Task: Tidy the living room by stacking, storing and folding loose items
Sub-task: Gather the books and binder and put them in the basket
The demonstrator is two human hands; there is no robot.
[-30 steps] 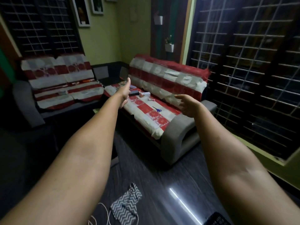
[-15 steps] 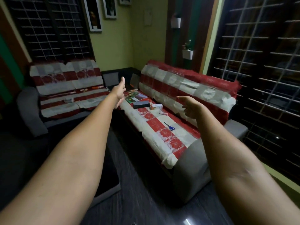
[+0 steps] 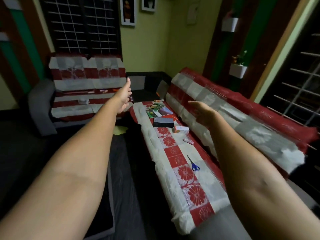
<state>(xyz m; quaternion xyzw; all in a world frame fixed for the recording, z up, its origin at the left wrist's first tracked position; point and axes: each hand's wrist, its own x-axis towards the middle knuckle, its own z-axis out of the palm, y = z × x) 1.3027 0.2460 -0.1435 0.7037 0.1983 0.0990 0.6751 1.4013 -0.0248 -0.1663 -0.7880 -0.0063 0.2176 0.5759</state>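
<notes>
Both my arms reach forward in the air, holding nothing. My left hand (image 3: 125,98) is raised with the thumb up, level with the gap between the two sofas. My right hand (image 3: 201,111) hangs relaxed over the long sofa (image 3: 174,191), which has a red and white flowered cover. Loose items lie on its seat: blue-handled scissors (image 3: 193,164), a small tube (image 3: 188,141), a white box (image 3: 181,129), a dark box (image 3: 163,122) and several magazines (image 3: 158,110).
A second sofa (image 3: 83,94) with the same cover stands at the back left, with small items on its seat. A dark low table (image 3: 117,187) lies between me and the sofas. A corner table (image 3: 147,84) is at the back. Barred windows flank the room.
I have moved closer to the long sofa and the view has swung onto it. Both hands stay raised and empty. The floor cloth and cable have left the view.
</notes>
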